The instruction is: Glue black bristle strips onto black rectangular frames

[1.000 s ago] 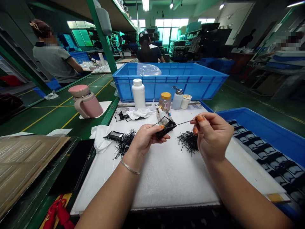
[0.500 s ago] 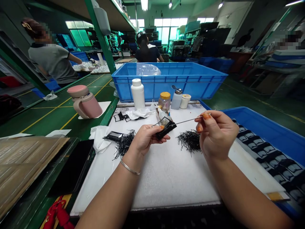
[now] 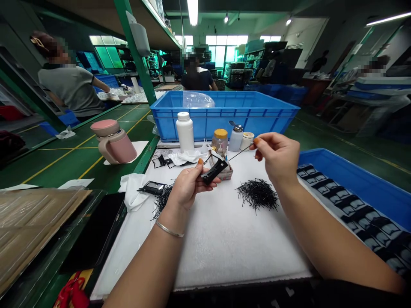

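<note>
My left hand (image 3: 188, 186) grips a small black plastic part (image 3: 213, 172) and holds it up over the white foam mat (image 3: 224, 239). My right hand (image 3: 276, 156) pinches a thin metal rod (image 3: 239, 152) whose tip points into the black part. A heap of thin black pins (image 3: 258, 194) lies on the mat below my right wrist. A second heap of black pins (image 3: 162, 196) and another black part (image 3: 152, 187) lie left of my left hand.
Behind the mat stand a white bottle (image 3: 185, 131), a yellow-lidded jar (image 3: 220, 140), a pump dispenser (image 3: 236, 136) and a large blue crate (image 3: 224, 112). A blue tray of black parts (image 3: 359, 201) sits at right. A pink mug (image 3: 113, 142) stands at left. People work at benches behind.
Both hands have lifted and moved away from me. My right hand has drawn in toward the left, and the black part is now tilted more upright.
</note>
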Tool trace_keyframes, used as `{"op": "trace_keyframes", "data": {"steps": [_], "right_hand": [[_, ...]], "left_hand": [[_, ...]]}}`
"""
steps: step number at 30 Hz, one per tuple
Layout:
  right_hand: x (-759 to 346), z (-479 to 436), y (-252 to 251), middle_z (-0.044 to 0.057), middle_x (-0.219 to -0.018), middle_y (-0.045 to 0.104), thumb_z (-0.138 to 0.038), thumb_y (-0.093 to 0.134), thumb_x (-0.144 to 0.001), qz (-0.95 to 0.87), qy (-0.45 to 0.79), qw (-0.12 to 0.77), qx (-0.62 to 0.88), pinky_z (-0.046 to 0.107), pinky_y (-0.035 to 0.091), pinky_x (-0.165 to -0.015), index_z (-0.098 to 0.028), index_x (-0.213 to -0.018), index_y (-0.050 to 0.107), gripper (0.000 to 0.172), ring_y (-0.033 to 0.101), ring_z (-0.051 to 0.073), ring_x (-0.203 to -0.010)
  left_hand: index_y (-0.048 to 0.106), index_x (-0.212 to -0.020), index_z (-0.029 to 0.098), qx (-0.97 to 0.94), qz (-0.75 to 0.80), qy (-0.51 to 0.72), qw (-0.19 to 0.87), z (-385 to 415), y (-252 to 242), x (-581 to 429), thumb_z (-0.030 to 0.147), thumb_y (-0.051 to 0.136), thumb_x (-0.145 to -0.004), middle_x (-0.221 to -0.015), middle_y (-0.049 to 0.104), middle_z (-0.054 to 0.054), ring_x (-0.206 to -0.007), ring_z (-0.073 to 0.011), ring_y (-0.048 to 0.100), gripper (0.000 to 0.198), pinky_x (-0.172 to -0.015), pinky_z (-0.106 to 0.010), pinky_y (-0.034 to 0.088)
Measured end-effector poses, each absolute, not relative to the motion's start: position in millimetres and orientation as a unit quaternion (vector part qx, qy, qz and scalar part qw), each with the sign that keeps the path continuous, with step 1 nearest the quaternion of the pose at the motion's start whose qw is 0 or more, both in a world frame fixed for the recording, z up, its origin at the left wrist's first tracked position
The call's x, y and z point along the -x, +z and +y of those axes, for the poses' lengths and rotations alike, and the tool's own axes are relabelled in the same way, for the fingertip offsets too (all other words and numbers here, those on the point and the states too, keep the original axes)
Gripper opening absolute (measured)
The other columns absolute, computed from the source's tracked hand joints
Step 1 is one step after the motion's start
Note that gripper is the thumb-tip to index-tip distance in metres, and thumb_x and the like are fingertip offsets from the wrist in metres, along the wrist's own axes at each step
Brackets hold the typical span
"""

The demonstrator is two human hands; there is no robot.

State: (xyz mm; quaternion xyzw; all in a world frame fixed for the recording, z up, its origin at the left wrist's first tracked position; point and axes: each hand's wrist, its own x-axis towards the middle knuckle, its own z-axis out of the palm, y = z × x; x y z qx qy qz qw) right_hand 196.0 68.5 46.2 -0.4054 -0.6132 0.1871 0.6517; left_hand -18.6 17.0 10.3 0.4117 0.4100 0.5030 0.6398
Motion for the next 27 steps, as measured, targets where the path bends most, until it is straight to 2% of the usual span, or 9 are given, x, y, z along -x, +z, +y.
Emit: {"op": "trace_keyframes", "data": {"steps": [6,12,15,18,22,27], "right_hand": [[-171.4,86.0,31.1,0.003,-0.063,0.066,-0.023,0.061,-0.079,-0.682,0.147,0.562,0.444,0.025,0.043,-0.048,-0.015,-0.073,0.067,0.012,0.057,0.013,-0.049],[-159.9,96.2,18.9,0.002,-0.065,0.067,-0.024,0.063,-0.078,-0.771,0.149,0.411,0.463,0.026,0.041,-0.057,-0.016,-0.075,0.071,0.011,0.057,0.014,-0.059],[-163.1,90.6,25.3,0.002,-0.068,0.066,-0.031,0.068,-0.077,-0.753,0.166,0.442,0.458,0.026,0.04,-0.056,-0.016,-0.082,0.072,0.016,0.053,0.012,-0.057],[-168.8,77.8,38.4,0.001,-0.064,0.061,-0.038,0.067,-0.08,-0.715,0.249,0.483,0.44,0.024,0.036,-0.05,-0.014,-0.081,0.07,0.025,0.047,0.009,-0.051],[-173.4,58.4,50.1,-0.001,-0.059,0.053,-0.044,0.065,-0.082,-0.707,0.381,0.427,0.417,0.023,0.03,-0.044,-0.013,-0.079,0.068,0.031,0.039,0.007,-0.047],[-175.4,43.6,48.2,-0.001,-0.06,0.054,-0.042,0.065,-0.081,-0.71,0.416,0.399,0.405,0.023,0.031,-0.046,-0.013,-0.08,0.068,0.03,0.039,0.007,-0.049]], "left_hand": [[0.067,-0.085,0.01,-0.39,0.42,0.519,0.634,16.3,11.2,17.7,0.064,0.053,-0.084,-0.076,0.072,-0.014,-0.061,-0.016,0.066,0.055,-0.059,-0.024,0.054],[0.068,-0.085,0.009,-0.404,0.42,0.52,0.624,14.8,15.2,15.9,0.062,0.049,-0.088,-0.076,0.072,-0.015,-0.062,-0.0167,0.066,0.056,-0.06,-0.024,0.054],[0.068,-0.085,0.008,-0.417,0.422,0.512,0.621,14.4,16.9,15.6,0.064,0.047,-0.088,-0.077,0.072,-0.015,-0.062,-0.0168,0.066,0.059,-0.059,-0.025,0.054],[0.068,-0.084,0.008,-0.433,0.421,0.511,0.612,13.5,17.0,14.5,0.067,0.05,-0.084,-0.078,0.072,-0.016,-0.063,-0.0173,0.067,0.062,-0.06,-0.025,0.054],[0.069,-0.085,0.009,-0.464,0.407,0.501,0.606,12.3,14.2,12.1,0.069,0.05,-0.083,-0.078,0.073,-0.015,-0.063,-0.0169,0.066,0.063,-0.061,-0.025,0.053],[0.069,-0.087,0.009,-0.481,0.401,0.479,0.615,11.9,11.2,8.9,0.068,0.049,-0.084,-0.076,0.073,-0.015,-0.062,-0.0172,0.067,0.062,-0.061,-0.026,0.053]]}}
